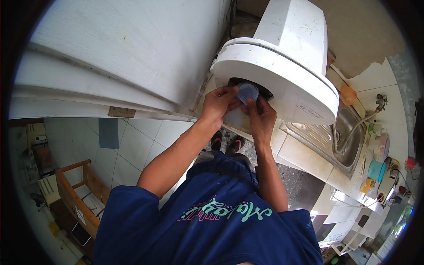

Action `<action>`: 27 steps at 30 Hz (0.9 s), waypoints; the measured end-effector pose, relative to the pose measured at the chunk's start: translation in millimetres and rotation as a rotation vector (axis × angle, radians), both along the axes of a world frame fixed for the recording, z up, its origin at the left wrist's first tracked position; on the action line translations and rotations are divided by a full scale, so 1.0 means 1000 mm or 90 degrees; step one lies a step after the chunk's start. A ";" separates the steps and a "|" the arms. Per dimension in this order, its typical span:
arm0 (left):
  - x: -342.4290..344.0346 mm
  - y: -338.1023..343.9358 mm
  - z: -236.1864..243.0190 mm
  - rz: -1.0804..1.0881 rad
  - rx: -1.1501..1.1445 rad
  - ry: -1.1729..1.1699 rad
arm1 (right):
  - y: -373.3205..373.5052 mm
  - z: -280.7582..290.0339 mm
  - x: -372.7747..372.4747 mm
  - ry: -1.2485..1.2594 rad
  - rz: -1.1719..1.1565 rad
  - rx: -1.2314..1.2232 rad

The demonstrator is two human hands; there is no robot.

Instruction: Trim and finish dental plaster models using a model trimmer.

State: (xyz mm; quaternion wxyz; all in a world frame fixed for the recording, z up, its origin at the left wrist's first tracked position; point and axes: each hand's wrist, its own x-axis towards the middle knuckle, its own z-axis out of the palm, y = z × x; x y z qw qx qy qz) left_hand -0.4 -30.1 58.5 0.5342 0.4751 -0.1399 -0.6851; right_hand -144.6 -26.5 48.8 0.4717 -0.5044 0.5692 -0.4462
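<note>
A small blue-grey piece [248,92] with a rounded edge is held up between my two hands; it looks thin, and I cannot make out its kind. My left hand [217,105] pinches its left side between thumb and fingers. The fingers of my right hand [262,115] close on its lower right edge. Right behind it is a dark opening [266,93] in the underside of a white, dome-shaped appliance [282,84]. Whether the piece touches the opening's rim is hidden by my fingers.
A white panel [132,48] stands close on the left. To the right, a steel sink [349,132] with a hose and tap [380,102] is set in a tiled counter [304,157]. A blue cup [376,171] stands beyond it. A wooden frame [84,194] is at lower left.
</note>
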 end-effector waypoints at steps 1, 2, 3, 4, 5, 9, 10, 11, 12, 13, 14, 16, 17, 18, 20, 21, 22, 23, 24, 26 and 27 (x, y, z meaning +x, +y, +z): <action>0.000 0.001 0.002 0.005 0.010 -0.007 | 0.000 -0.001 0.000 -0.004 -0.002 -0.006; 0.000 0.001 0.003 0.004 0.009 -0.007 | 0.000 -0.001 0.000 -0.005 -0.003 -0.007; 0.001 0.002 0.004 -0.005 0.005 -0.004 | -0.001 0.000 -0.001 0.012 0.005 -0.005; 0.002 0.002 0.006 -0.014 0.001 -0.002 | -0.001 0.002 -0.002 0.028 0.013 -0.003; 0.002 0.003 0.009 -0.014 0.000 -0.002 | 0.000 0.005 -0.003 0.027 0.013 -0.003; 0.002 0.007 0.030 -0.057 -0.043 -0.019 | 0.003 0.003 -0.007 0.093 0.045 -0.054; 0.002 0.007 0.032 -0.074 -0.072 -0.006 | 0.004 0.000 -0.008 0.132 0.046 -0.089; 0.003 0.008 0.031 -0.075 -0.073 -0.005 | 0.005 -0.001 -0.009 0.133 0.045 -0.089; 0.005 0.010 0.028 -0.087 -0.117 -0.023 | 0.006 0.002 -0.009 0.094 0.056 -0.084; 0.005 0.011 0.026 -0.099 -0.162 -0.041 | 0.007 0.005 -0.008 0.056 0.067 -0.079; 0.005 0.012 0.026 -0.099 -0.161 -0.040 | 0.008 0.005 -0.007 0.057 0.068 -0.078; 0.003 0.016 0.030 -0.102 -0.239 -0.143 | 0.009 0.006 -0.006 -0.047 0.061 -0.079; 0.002 0.017 0.029 -0.102 -0.238 -0.142 | 0.010 0.006 -0.006 -0.046 0.061 -0.078; 0.001 0.017 0.029 -0.098 -0.259 -0.184 | 0.010 0.005 -0.006 -0.085 0.054 -0.070; 0.000 0.018 0.028 -0.093 -0.281 -0.226 | 0.010 0.004 -0.007 -0.124 0.048 -0.062; -0.002 0.017 0.029 -0.065 -0.237 -0.195 | 0.010 0.005 -0.007 -0.120 0.045 -0.035; -0.003 0.017 0.030 -0.036 -0.193 -0.164 | 0.010 0.005 -0.007 -0.115 0.041 -0.008; -0.005 0.016 0.029 -0.036 -0.194 -0.164 | 0.009 0.005 -0.007 -0.115 0.042 -0.009; -0.006 0.015 0.029 -0.023 -0.162 -0.142 | 0.008 0.005 -0.006 -0.080 0.021 0.002; -0.006 0.012 0.024 -0.010 -0.130 -0.120 | 0.006 0.003 -0.005 -0.046 0.000 0.013; -0.006 0.009 0.020 -0.010 -0.113 -0.097 | 0.005 0.002 -0.005 -0.029 -0.008 0.004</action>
